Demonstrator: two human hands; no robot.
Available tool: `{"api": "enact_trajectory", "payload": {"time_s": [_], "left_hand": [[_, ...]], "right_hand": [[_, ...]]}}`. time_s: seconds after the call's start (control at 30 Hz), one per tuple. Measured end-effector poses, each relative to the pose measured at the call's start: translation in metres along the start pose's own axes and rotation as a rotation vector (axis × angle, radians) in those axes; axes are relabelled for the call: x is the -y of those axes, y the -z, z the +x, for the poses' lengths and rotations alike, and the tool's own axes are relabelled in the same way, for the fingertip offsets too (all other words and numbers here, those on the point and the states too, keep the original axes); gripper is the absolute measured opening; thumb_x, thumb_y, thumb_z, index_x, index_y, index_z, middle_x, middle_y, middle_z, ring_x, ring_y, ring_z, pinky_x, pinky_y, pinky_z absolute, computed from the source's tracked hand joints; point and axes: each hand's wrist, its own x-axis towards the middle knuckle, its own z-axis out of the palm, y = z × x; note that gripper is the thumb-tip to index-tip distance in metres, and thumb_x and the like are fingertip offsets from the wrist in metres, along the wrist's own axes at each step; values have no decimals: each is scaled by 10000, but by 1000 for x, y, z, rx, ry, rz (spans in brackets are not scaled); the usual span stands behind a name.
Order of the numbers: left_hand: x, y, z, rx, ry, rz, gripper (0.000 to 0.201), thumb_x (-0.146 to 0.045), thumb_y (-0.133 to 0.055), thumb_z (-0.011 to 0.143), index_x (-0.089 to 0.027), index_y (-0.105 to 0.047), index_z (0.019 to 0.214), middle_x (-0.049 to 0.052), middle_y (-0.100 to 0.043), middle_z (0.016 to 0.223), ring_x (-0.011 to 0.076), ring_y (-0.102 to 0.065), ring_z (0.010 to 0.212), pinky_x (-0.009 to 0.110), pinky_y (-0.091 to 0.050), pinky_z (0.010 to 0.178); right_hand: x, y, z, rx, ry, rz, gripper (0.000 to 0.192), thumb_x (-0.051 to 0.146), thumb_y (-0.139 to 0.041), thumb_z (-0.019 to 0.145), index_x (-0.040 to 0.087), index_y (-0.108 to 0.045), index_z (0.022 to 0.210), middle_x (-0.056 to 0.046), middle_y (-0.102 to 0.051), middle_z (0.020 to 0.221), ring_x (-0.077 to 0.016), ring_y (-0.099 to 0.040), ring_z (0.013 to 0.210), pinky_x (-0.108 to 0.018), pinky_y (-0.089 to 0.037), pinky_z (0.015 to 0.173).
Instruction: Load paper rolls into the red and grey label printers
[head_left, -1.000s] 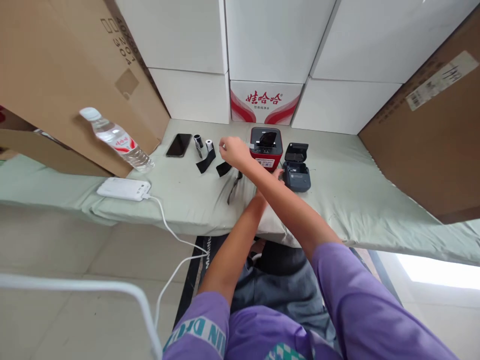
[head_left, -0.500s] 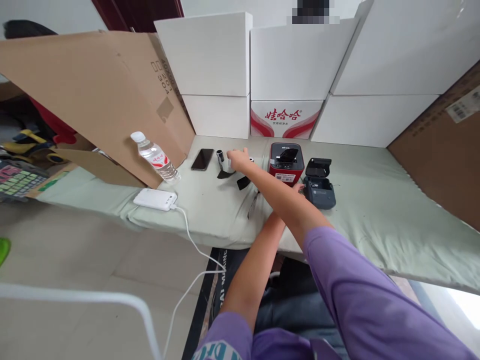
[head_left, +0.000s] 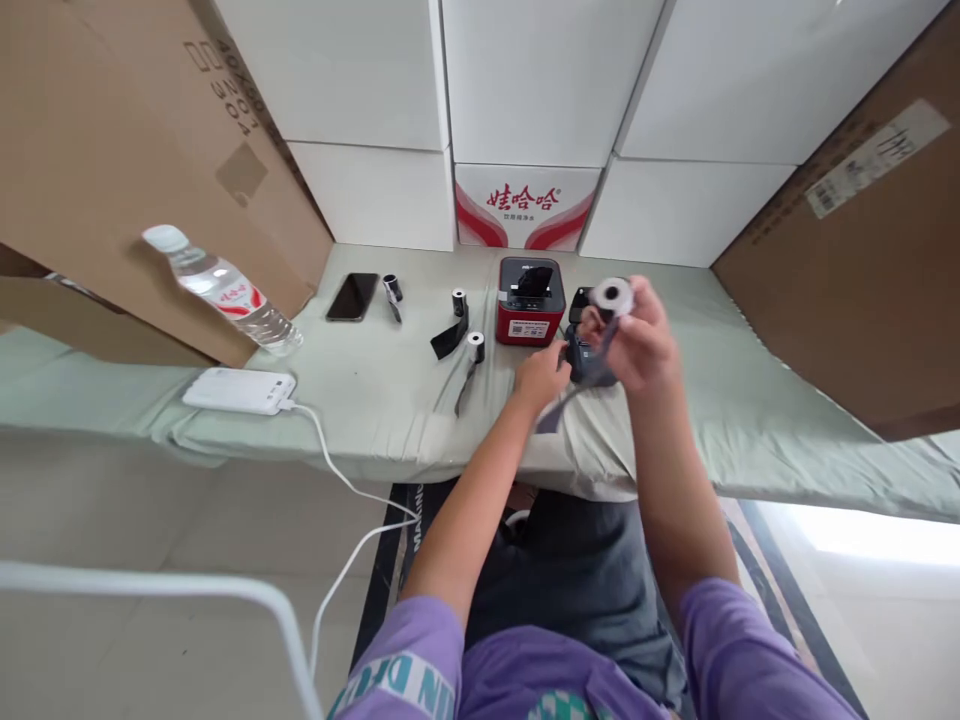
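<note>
Right hand [head_left: 649,345]'s gripping a roll [head_left: 602,290] so its tail [head_left: 551,416] dangles near, left hand [head_left: 541,378]'s probably steadying that dark gadget [head_left: 579,362], can't tell if it's clasped tho.

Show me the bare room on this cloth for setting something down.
Bare cloth lies between the right hand and the right-side brown box; another patch lies in front of the phone, left of the frontmost loose roll. It's crowded around the dark device: left hand, red device and held roll.

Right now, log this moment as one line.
right hand: holds white-faced roll | left hand: at dark device | on cloth: three rolls, red device
</note>
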Motion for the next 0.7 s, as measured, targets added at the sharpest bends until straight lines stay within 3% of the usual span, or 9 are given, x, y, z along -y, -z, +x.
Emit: {"api": "enact_trajectory", "payload": {"time_s": [0.1, 0.2, 0.33, 0.6, 0.7], "left_hand": [[0, 0, -1, -21, -43, 16, 474, -268, -488, 964, -274, -601, 1425, 81, -748, 1306, 327, -693, 1224, 472, -536, 1054], [0, 0, -2, -36, -52, 21, 460, -258, -491, 962, -275, -613, 1405, 68, -740, 1331, 312, -688, 1237, 454, -541, 1044], [0, 0, -1, -38, -36, 31, 463, -250, -501, 961, -291, -609, 1409, 45, -738, 1344, 285, -686, 1246, 424, -535, 1055], [1, -2, -1, -51, -51, 55, 461, -245, -507, 961, -291, -611, 1408, 33, -731, 1359, 290, -688, 1238, 417, -535, 1053], [0, -1, -2, -51, -53, 61, 458, -235, -503, 961, -298, -612, 1401, 16, -724, 1373, 274, -681, 1251, 392, -531, 1057]], "right_hand": [[-39, 45, 6, -113, 12, -204, 355, 443, -526, 900, 298, -531, 1224, -118, -665, 1263, -283, -668, 1148, -432, -541, 870], [-73, 66, 19, -21, -50, -519, 275, 271, -560, 810, 242, -598, 1081, -138, -699, 1207, -291, -654, 1152, -438, -522, 922], [-99, 65, 24, 39, -60, -723, 287, 191, -552, 754, 228, -630, 1027, -133, -720, 1138, -302, -626, 1164, -432, -491, 989], [-116, 49, 20, 37, -69, -663, 313, 206, -517, 792, 215, -622, 1086, -125, -708, 1214, -288, -608, 1179, -397, -490, 970], [-121, 46, 20, -21, -32, -605, 304, 194, -522, 771, 228, -619, 1057, -106, -718, 1189, -286, -621, 1131, -415, -491, 960]]}}
